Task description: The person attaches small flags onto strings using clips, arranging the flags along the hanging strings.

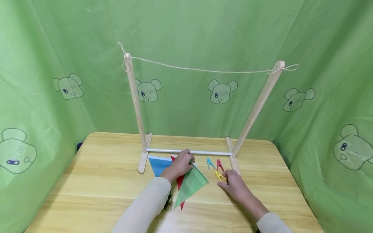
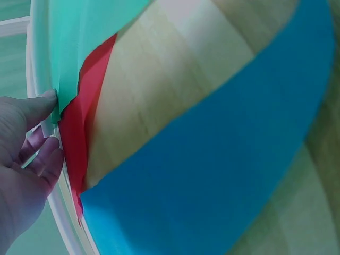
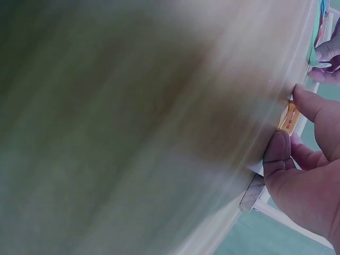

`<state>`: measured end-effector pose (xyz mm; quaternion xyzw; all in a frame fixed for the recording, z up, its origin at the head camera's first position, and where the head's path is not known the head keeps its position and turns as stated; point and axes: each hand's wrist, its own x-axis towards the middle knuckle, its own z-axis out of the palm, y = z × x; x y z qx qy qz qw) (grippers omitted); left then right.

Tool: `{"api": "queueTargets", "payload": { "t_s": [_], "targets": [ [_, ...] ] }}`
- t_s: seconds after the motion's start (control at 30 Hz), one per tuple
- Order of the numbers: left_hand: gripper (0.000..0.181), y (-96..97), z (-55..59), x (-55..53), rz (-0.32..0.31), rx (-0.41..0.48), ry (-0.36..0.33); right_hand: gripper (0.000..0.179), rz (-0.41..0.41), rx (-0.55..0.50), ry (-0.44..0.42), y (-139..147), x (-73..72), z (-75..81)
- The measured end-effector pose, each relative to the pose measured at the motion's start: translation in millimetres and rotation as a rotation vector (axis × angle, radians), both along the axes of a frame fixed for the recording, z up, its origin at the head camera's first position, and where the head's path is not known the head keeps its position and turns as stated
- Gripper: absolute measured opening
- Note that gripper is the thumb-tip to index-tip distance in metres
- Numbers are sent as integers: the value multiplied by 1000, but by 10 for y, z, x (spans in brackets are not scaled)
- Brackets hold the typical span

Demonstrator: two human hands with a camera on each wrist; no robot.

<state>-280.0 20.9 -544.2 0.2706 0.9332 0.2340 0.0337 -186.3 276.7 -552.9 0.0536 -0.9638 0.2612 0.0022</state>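
Observation:
My left hand (image 1: 182, 162) pinches the top edge of a green pennant flag (image 1: 193, 183) between thumb and fingers. Beneath that flag lies a red pennant (image 2: 79, 127), partly covered, and a blue pennant (image 1: 158, 165) lies to its left on the table. The right hand (image 1: 236, 186) holds a yellow clothespin (image 1: 220, 176) between thumb and fingertips, low at the tabletop; in the right wrist view the clothespin (image 3: 289, 118) shows between the digits. Just beyond it are a blue clothespin (image 1: 210, 163) and a red clothespin (image 1: 220, 165).
Behind the hands stands a wooden frame with a left post (image 1: 135, 100), a right post (image 1: 259, 105) and a white crossbar (image 1: 209, 153) low down. A slack string (image 1: 198, 69) runs between the post tops. Green curtain (image 1: 186, 29) surrounds the wooden table (image 1: 110, 181).

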Motion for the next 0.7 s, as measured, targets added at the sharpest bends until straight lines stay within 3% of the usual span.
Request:
{"api": "queueTargets", "payload": {
  "t_s": [0.7],
  "targets": [
    [8,-9,-43,14,-51,35,44,35,-23,-19,-29,-10,-3,5]
  ]
}}
